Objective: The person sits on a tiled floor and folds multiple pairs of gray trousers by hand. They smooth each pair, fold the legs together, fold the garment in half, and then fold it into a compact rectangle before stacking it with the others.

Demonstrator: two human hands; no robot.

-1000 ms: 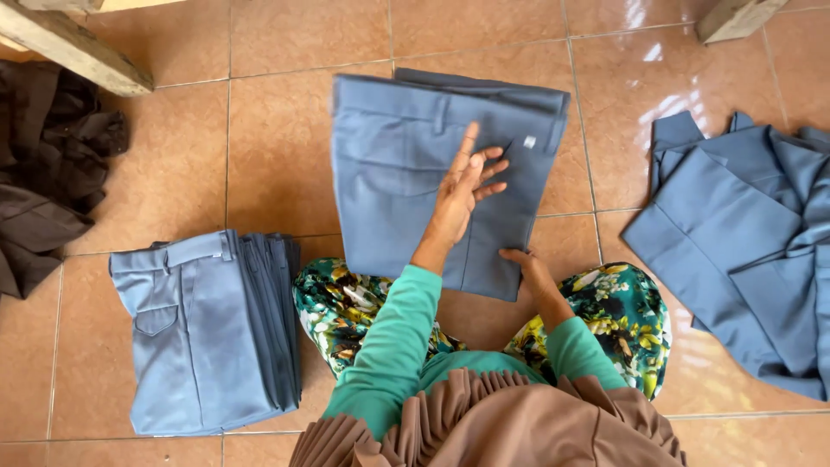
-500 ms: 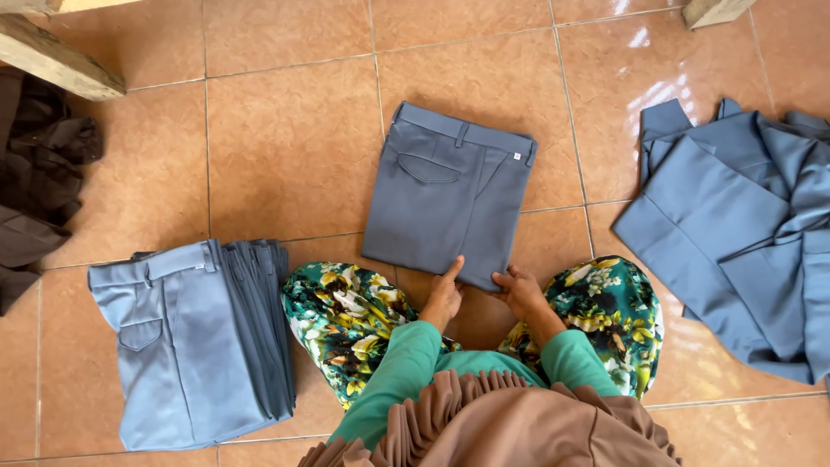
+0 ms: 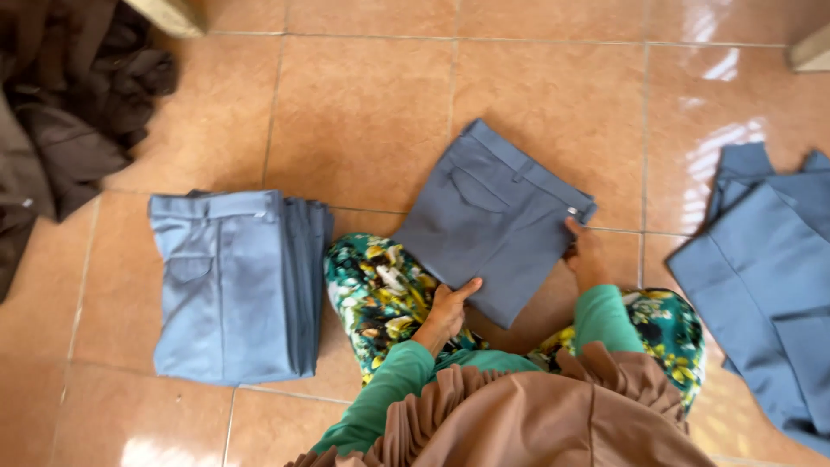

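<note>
A folded pair of grey-blue trousers [image 3: 488, 220] lies tilted on the tiled floor in front of my knees. My left hand [image 3: 447, 313] grips its near left corner, thumb on top of the cloth. My right hand [image 3: 584, 257] holds its right edge close to the waistband. Both arms wear green sleeves. My knees are covered in green flowered fabric [image 3: 380, 294].
A stack of folded grey-blue trousers [image 3: 229, 285] sits on the floor at my left. Unfolded grey-blue trousers [image 3: 769, 285] lie spread at the right. A heap of dark brown clothes [image 3: 60, 130] fills the upper left corner. Wooden furniture legs show at both top corners.
The trousers were smoothed flat by my left hand, then folded smaller; now both hands hold their edges and they have turned and shifted toward the left.
</note>
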